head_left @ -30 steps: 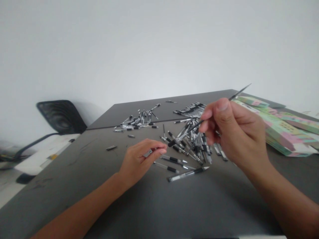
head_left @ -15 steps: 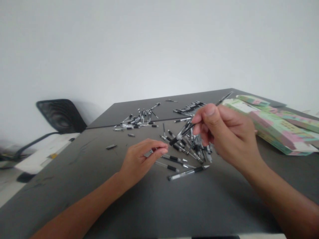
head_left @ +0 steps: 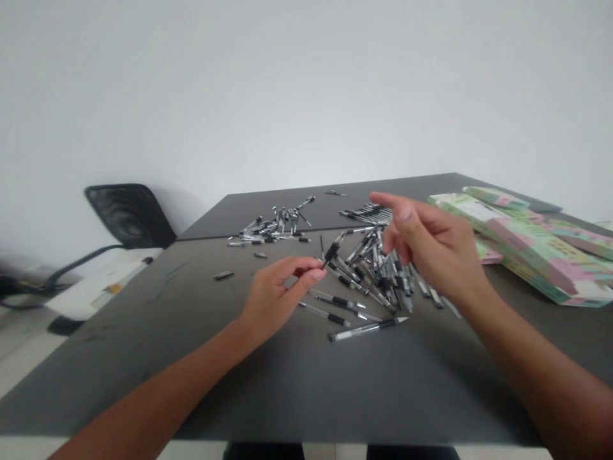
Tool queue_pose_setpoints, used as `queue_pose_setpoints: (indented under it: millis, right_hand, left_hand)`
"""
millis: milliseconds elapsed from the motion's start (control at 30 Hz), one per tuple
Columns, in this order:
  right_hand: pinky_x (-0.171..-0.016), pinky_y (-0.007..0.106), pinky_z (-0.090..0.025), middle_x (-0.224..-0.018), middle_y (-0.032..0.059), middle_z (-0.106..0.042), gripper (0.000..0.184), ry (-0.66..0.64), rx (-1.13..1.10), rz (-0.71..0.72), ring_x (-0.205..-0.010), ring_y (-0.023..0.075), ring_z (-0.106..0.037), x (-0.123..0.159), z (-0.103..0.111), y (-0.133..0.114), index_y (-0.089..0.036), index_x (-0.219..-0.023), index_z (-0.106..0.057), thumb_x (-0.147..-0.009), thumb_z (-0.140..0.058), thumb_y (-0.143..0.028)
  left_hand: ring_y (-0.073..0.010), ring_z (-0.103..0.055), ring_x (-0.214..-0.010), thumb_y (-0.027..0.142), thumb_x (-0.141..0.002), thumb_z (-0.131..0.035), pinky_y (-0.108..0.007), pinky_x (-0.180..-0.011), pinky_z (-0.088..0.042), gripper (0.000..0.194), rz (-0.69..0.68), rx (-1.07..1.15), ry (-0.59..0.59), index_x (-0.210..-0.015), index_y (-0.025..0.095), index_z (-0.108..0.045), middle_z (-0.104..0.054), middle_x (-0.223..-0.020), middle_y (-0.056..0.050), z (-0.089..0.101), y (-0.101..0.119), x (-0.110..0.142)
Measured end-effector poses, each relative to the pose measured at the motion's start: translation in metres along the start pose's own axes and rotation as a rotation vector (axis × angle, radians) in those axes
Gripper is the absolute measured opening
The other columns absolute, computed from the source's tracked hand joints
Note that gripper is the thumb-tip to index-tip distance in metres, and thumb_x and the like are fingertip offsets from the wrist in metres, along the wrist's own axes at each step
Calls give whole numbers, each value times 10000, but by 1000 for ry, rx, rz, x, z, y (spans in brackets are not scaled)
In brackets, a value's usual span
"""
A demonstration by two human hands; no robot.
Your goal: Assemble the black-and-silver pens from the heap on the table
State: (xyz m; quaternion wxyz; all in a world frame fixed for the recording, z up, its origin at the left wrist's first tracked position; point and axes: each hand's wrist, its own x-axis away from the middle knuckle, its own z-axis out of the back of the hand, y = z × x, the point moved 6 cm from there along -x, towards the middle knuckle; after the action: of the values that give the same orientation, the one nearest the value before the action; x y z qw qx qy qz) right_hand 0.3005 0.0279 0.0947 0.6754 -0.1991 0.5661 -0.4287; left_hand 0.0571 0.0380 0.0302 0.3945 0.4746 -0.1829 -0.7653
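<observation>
My left hand (head_left: 285,291) pinches a pen (head_left: 332,251) between thumb and fingertips. The black grip of that pen slants up and to the right; the rest of it is hidden by the fingers. To the right, my right hand (head_left: 426,246) is raised over the pen pile, its index finger stretched out to the left and the other fingers curled. Nothing shows between its fingers. Below both hands lies a loose pile of clear pens (head_left: 383,268) with black grips. Nearest me, a single pen (head_left: 368,329) rests on the dark table (head_left: 306,390).
Farther back on the left is another heap of pens (head_left: 280,223). A row of pens (head_left: 366,213) lies behind my right hand. Green and pink cardboard boxes (head_left: 536,246) are on the right. Small black pieces (head_left: 223,275) lie left of my hand; a black chair (head_left: 131,214) stands beyond the table.
A thin dark stick that was in my right hand, reaching toward the pen in my left, is gone from its fingers. The right index finger has stretched out. The view has shifted slightly.
</observation>
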Motion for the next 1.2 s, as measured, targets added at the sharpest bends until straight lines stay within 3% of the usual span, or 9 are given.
queue_pose_setpoints:
  millis: [133, 233, 333, 433, 633, 800, 967, 1200]
  right_hand:
    - [-523, 278, -385, -668, 2, -691, 516, 45, 218, -18, -539, 133, -528, -10, 14, 25, -245, -1184, -843, -1011, -601, -666]
    - [-554, 286, -384, -666, 22, -727, 439, -123, 429, 16, -599, 165, -600, -13, 10, 40, -245, -1020, -880, -940, -718, -646]
    - [-586, 291, -420, -743, 41, -798, 365, -313, 482, 68, -650, 193, -669, -10, -3, 44, -270, -1005, -893, -924, -756, -599]
    - [-627, 293, -455, -790, 46, -823, 338, -363, 489, 56, -682, 202, -703, -5, -11, 42, -271, -1014, -892, -939, -751, -568]
    - [-610, 290, -447, -790, 45, -831, 327, -346, 502, 62, -672, 204, -713, -3, -18, 40, -277, -963, -892, -938, -750, -570]
    - [-645, 319, -492, -885, 78, -859, 360, -349, 548, 3, -745, 260, -764, -7, -15, 60, -252, -987, -902, -931, -752, -574]
    - [-676, 357, -509, -909, 81, -855, 456, -362, 590, -73, -774, 275, -754, -9, -20, 78, -256, -1018, -899, -905, -730, -664]
    - [-591, 346, -460, -849, 67, -814, 357, -392, 542, 78, -656, 229, -669, 0, -39, 58, -306, -998, -883, -918, -750, -627]
  left_hand:
    - [-179, -796, -874, 454, -984, -730, -298, -821, -636, 253, 87, 95, 127, -1101, 236, -783, -854, -995, -45, 10, -20, -8]
    - [-136, -770, -804, 387, -973, -731, -248, -762, -616, 199, 108, 219, 261, -1051, 205, -745, -843, -948, -46, 25, -32, -20]
    - [-122, -738, -697, 283, -927, -734, -224, -659, -594, 117, 133, 295, 430, -976, 186, -690, -825, -856, -43, 47, -43, -31]
    - [-112, -708, -649, 221, -917, -709, -213, -622, -574, 63, 149, 270, 524, -958, 186, -676, -808, -813, -29, 68, -53, -40]
    - [-115, -681, -613, 174, -914, -672, -213, -589, -524, 44, 162, 262, 642, -916, 203, -639, -751, -743, 1, 100, -82, -48]
    - [-113, -540, -525, 247, -998, -584, -224, -518, -406, 137, 175, 302, 739, -863, 239, -561, -603, -620, 46, 121, -105, -47]
    - [-120, -330, -471, 294, -1035, -482, -250, -455, -253, 206, 203, 415, 797, -833, 252, -469, -382, -588, 71, 128, -114, -46]
    - [-134, -287, -520, 495, -1032, -539, -274, -490, -261, 358, 212, 451, 785, -796, 264, -398, -307, -660, 56, 132, -117, -47]
